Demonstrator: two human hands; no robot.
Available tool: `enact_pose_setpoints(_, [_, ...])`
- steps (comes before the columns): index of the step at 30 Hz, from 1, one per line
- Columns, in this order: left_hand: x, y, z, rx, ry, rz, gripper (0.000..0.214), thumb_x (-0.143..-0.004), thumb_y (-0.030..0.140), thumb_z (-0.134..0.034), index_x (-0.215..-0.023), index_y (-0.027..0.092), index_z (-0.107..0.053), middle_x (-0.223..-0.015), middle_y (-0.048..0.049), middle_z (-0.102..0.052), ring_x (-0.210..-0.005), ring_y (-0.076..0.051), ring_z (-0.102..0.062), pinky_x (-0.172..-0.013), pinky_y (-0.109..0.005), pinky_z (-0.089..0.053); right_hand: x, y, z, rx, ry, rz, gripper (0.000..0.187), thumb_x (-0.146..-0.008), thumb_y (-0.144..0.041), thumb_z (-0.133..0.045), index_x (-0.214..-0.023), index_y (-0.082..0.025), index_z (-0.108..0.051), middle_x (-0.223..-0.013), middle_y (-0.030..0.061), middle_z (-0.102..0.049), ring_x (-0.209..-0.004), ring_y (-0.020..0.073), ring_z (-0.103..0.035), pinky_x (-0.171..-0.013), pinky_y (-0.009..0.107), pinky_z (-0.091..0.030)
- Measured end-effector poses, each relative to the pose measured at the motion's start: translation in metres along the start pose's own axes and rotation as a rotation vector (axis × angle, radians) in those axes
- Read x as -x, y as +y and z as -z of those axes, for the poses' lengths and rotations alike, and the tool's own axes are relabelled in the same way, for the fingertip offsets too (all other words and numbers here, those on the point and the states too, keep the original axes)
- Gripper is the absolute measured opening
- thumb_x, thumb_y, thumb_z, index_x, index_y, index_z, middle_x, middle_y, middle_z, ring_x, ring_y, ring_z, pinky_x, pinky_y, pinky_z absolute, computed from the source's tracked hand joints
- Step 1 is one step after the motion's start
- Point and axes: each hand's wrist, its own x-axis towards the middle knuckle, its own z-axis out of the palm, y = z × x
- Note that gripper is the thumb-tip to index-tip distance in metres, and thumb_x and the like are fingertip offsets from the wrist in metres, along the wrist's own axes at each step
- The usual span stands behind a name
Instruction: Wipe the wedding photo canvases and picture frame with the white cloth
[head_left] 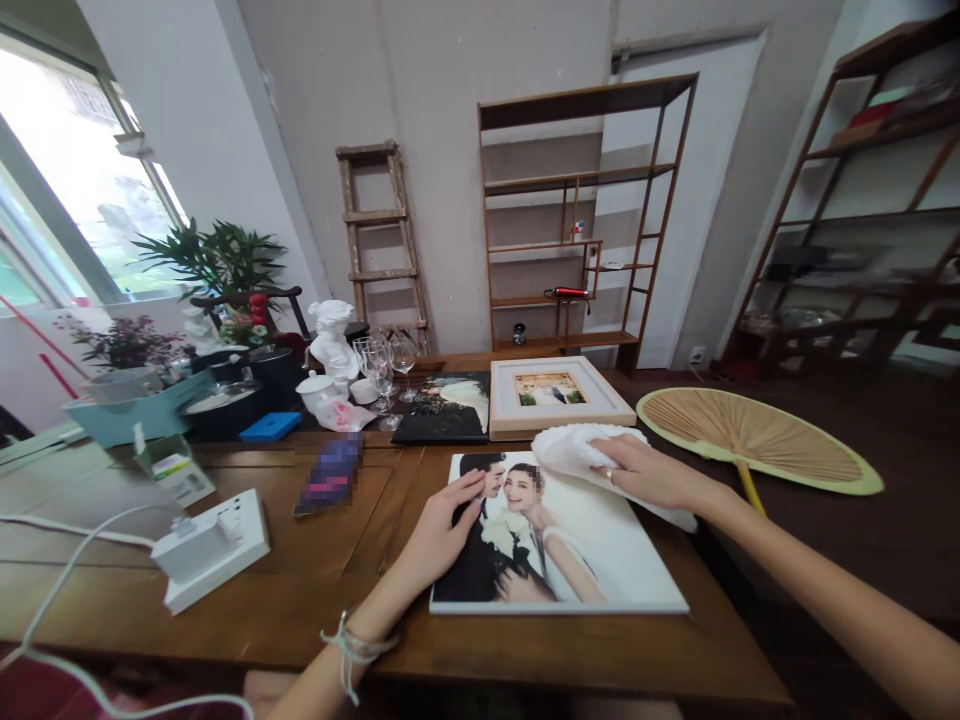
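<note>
A large wedding photo panel (585,560) lies flat on the wooden table (322,540) in front of me. My left hand (444,528) rests on the panel's left edge with fingers stretched flat, holding nothing. My right hand (643,472) presses a white cloth (574,447) onto the panel's upper right corner, fingers curled over the cloth. Behind it lie a framed photo (556,395) in a pale wooden frame and a dark photo print (444,410).
A round woven fan (750,432) lies at the right. A white power strip (214,545) with cable, a small box (174,468), a phone (330,478), wine glasses (382,365), a white bust (332,340), pots and plants crowd the left. Shelves and a ladder stand behind.
</note>
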Motion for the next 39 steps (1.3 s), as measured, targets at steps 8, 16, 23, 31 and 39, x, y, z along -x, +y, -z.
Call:
enact_pose_setpoints(8, [0.003,-0.001,-0.005,-0.051,0.038,-0.011,0.036,-0.085,0.022,-0.043,-0.118,0.016,-0.057,-0.132,-0.0087,-0.05,-0.123,-0.02,-0.045,-0.105,-0.041,-0.032,0.031,-0.047,-0.019,0.132,-0.011,0.127,0.04,-0.066,-0.003,-0.043,-0.098,-0.014,-0.063,-0.133,0.0177,-0.044,-0.127,0.0278,-0.033,-0.104,0.047,-0.025])
enact_pose_setpoints(16, [0.002,-0.004,-0.007,-0.104,0.028,-0.007,0.036,-0.089,0.026,-0.039,-0.119,0.016,-0.056,-0.133,-0.0097,-0.049,-0.124,-0.019,-0.044,-0.105,-0.038,-0.034,0.095,-0.103,-0.026,0.188,-0.086,0.432,0.024,-0.062,-0.007,-0.05,-0.072,-0.023,-0.064,-0.137,0.0056,-0.041,-0.125,0.0302,-0.036,-0.1,0.046,-0.037])
enact_pose_setpoints(23, [0.004,-0.005,-0.004,-0.106,0.026,-0.045,0.035,-0.087,0.023,-0.041,-0.118,0.018,-0.057,-0.132,-0.0089,-0.05,-0.123,-0.019,-0.045,-0.105,-0.04,-0.033,0.062,-0.069,-0.035,0.063,0.079,0.263,0.041,-0.06,-0.007,-0.05,-0.095,-0.022,-0.065,-0.133,0.0113,-0.046,-0.125,0.0273,-0.036,-0.103,0.049,-0.029])
enact_pose_setpoints(31, [0.0,-0.005,-0.004,-0.093,-0.001,-0.063,0.037,-0.087,0.024,-0.042,-0.12,0.016,-0.055,-0.132,-0.0106,-0.05,-0.124,-0.02,-0.044,-0.105,-0.041,-0.032,-0.007,-0.027,-0.017,0.072,0.076,0.249,0.033,-0.067,-0.003,-0.046,-0.092,-0.016,-0.063,-0.119,0.0131,-0.057,-0.116,0.0278,-0.046,-0.103,0.051,-0.023])
enact_pose_setpoints(39, [-0.004,-0.008,-0.008,-0.11,0.034,-0.072,0.035,-0.087,0.026,-0.042,-0.116,0.016,-0.058,-0.129,-0.0107,-0.053,-0.122,-0.021,-0.047,-0.104,-0.041,-0.034,0.019,-0.055,-0.028,0.071,0.026,0.273,0.041,-0.066,-0.003,-0.046,-0.1,-0.016,-0.064,-0.131,0.0158,-0.048,-0.128,0.0273,-0.032,-0.103,0.051,-0.023])
